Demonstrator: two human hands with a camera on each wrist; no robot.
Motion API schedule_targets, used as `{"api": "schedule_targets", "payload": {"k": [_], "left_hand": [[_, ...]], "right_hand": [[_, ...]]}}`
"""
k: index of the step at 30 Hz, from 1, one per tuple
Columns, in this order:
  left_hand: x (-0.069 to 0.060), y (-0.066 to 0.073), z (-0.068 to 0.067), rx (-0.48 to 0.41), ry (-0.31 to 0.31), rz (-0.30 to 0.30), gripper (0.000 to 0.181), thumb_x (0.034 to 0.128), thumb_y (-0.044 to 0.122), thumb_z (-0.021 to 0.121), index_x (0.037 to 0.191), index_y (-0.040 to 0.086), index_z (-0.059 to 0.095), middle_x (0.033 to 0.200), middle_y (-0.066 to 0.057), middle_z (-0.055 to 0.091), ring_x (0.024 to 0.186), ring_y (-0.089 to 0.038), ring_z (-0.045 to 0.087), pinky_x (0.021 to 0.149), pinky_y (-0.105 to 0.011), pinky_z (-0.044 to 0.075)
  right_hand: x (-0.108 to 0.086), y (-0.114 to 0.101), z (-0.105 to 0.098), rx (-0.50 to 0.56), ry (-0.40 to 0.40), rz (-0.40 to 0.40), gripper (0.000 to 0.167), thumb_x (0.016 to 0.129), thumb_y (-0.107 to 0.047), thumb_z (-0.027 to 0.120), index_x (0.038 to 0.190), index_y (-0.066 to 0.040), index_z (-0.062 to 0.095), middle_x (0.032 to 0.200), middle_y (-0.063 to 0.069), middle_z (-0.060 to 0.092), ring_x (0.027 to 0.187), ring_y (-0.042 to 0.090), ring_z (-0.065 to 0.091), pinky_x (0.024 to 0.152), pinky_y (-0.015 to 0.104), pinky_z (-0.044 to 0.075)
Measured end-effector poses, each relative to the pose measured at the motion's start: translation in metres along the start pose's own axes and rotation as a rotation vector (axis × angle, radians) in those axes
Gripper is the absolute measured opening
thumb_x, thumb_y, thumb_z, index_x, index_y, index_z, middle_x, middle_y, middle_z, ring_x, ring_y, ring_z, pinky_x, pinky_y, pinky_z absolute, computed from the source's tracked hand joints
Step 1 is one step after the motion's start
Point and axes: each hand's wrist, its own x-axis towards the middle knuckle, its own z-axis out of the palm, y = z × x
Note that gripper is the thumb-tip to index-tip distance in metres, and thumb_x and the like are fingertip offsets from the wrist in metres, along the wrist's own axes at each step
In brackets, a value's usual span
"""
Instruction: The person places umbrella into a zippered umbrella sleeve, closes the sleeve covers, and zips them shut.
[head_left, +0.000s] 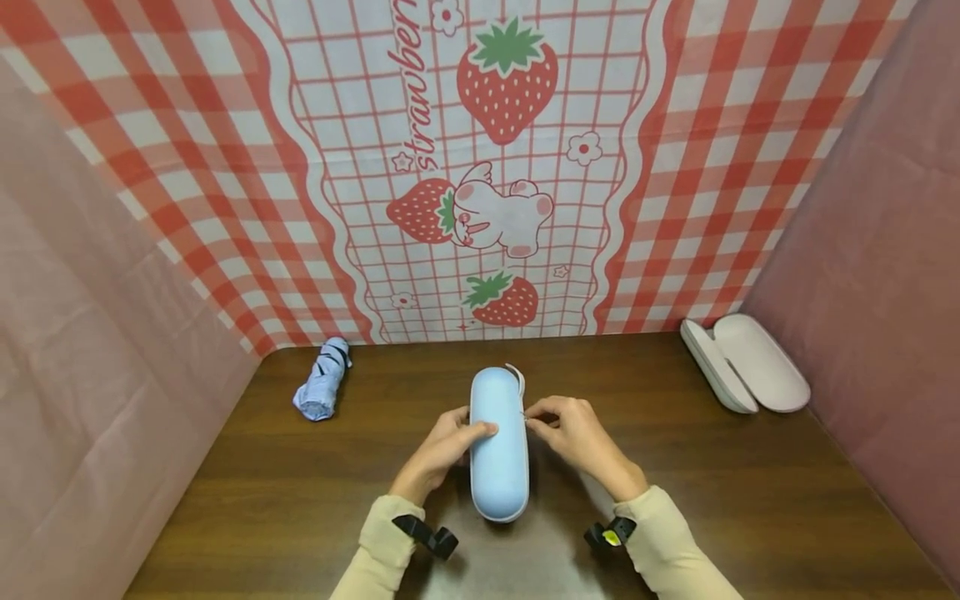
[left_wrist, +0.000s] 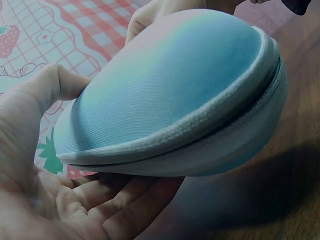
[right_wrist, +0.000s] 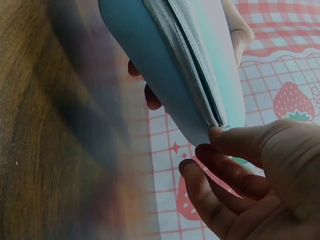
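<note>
A light blue oblong zip case is held above the table, its long sides running away from me. My left hand grips it from the left, thumb on top and fingers underneath, as the left wrist view shows. At the right edge of the case, my right hand pinches the small zipper pull between thumb and forefinger; the fingertips partly hide the pull. In the right wrist view, the zipper seam shows a narrow dark gap. A pale wrist loop sticks out near the far end.
A folded light blue umbrella lies at the back left of the brown wooden table. An open pale glasses case lies at the back right. A strawberry-print cloth hangs behind, with pink cloth walls at both sides.
</note>
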Motion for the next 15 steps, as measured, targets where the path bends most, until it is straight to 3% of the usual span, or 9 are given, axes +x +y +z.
{"api": "schedule_targets", "payload": {"k": [9,15], "left_hand": [[0.0013,-0.002,-0.0001,0.02,-0.002,-0.006,0.062,0.0895,0.027,0.07,0.136,-0.01,0.054,0.114,-0.018,0.071,0.094,-0.022,0.069,0.074,-0.037,0.059],[-0.0013,0.001,0.0016,0.052,-0.008,-0.001,0.062,0.0889,0.027,0.07,0.135,-0.011,0.053,0.111,-0.018,0.072,0.093,-0.021,0.069,0.073,-0.038,0.06]], "right_hand": [[-0.0011,-0.0029,-0.0018,0.006,-0.031,0.022,0.006,0.088,-0.002,0.077,0.094,-0.004,0.079,0.094,0.009,0.078,0.083,0.022,0.074,0.072,0.041,0.062],[-0.0016,-0.0023,-0.004,-0.017,-0.073,0.067,0.004,0.09,-0.006,0.076,0.093,-0.005,0.079,0.088,0.003,0.077,0.08,0.014,0.073,0.07,0.032,0.061]]}}
